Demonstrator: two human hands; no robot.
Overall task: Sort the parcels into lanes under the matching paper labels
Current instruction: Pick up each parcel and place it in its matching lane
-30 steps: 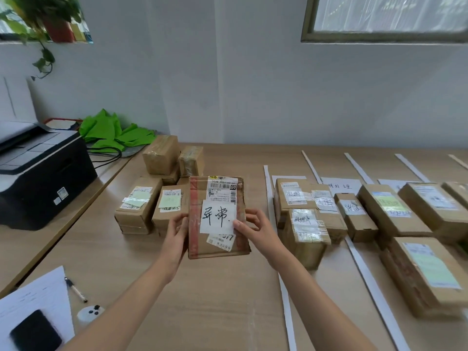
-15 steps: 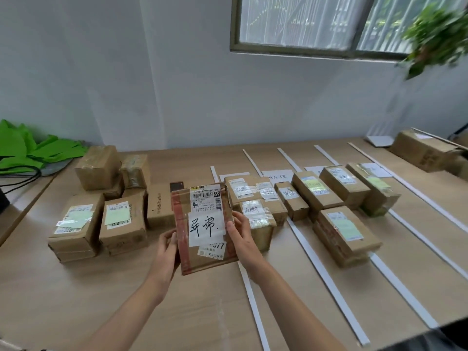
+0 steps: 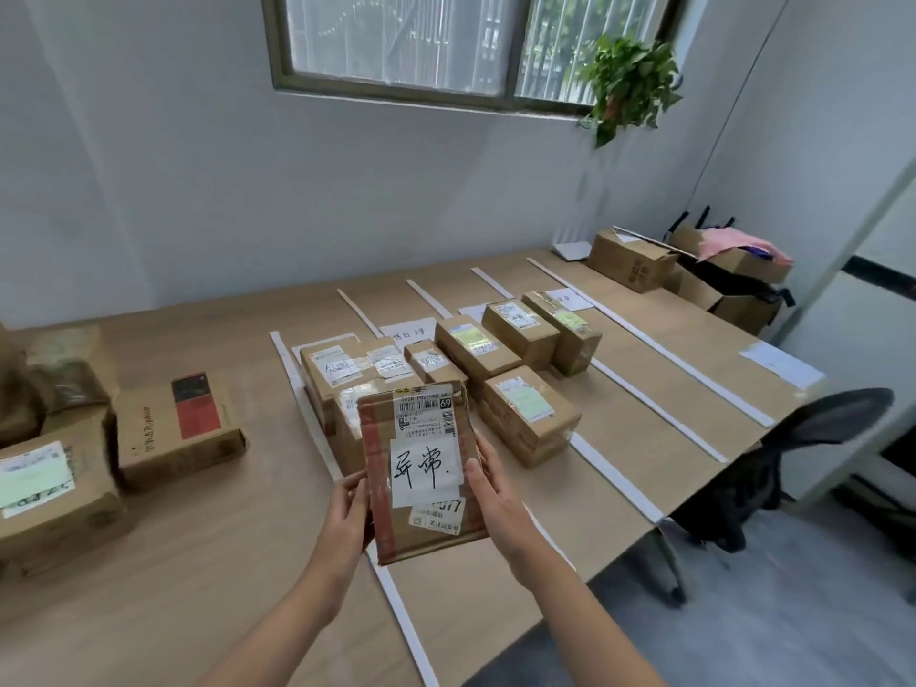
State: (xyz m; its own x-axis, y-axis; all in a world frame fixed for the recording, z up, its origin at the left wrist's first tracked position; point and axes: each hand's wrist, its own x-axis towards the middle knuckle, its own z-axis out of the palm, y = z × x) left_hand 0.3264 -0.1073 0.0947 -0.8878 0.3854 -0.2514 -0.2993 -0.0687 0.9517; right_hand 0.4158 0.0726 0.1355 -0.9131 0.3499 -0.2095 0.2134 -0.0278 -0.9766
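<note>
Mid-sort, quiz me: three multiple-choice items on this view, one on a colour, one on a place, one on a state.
1. What colour are the paper strips dividing the wooden table?
A. Green.
B. White.
C. Black.

2. Where is the brown cardboard box with the red-and-black patch?
A. Left of all the strips.
B. On the chair.
C. Between the two rightmost strips.

3. The flat brown cardboard parcel with the handwritten white label is:
A. Lying on the table.
B. Stacked on a box.
C. Held up in both grips.

Answers: 1 B, white against the wood; 2 A, it sits left of the leftmost strip; 3 C, left grip and right grip clasp its side edges.
</note>
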